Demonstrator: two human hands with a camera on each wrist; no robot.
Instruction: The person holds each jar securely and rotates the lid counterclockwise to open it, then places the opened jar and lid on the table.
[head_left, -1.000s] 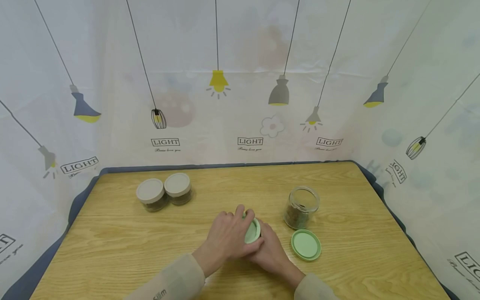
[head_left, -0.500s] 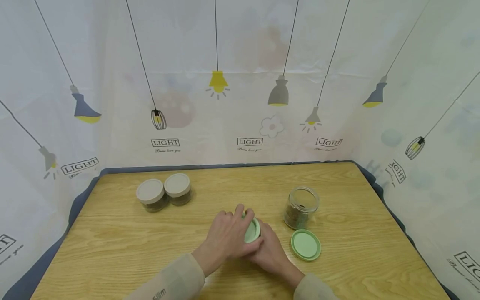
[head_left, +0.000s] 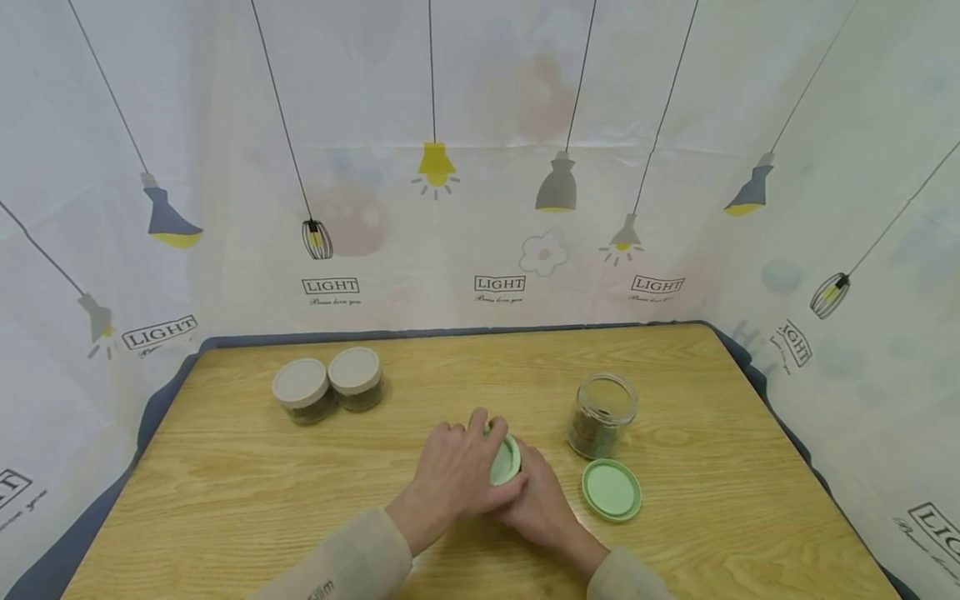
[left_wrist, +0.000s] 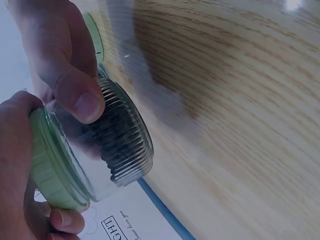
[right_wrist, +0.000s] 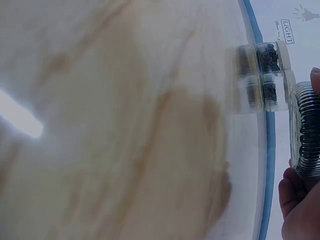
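Near the middle of the table, both hands are on a ribbed glass jar [left_wrist: 120,135] with dark contents, held tilted in the left wrist view. A pale green lid [head_left: 506,461] sits on its mouth. My left hand [head_left: 456,472] grips the lid from above, fingers curled over its rim. My right hand [head_left: 542,498] holds the glass body, its thumb along the ribs in the left wrist view. To the right stands a lidless glass jar [head_left: 602,417], partly filled with something dark brown. A second green lid [head_left: 612,490] lies flat in front of it.
Two jars, a left one [head_left: 302,388] and a right one [head_left: 356,377], stand side by side at the back left with whitish lids on. The wooden table [head_left: 225,492] ends at white printed curtains [head_left: 420,242] on the back and both sides.
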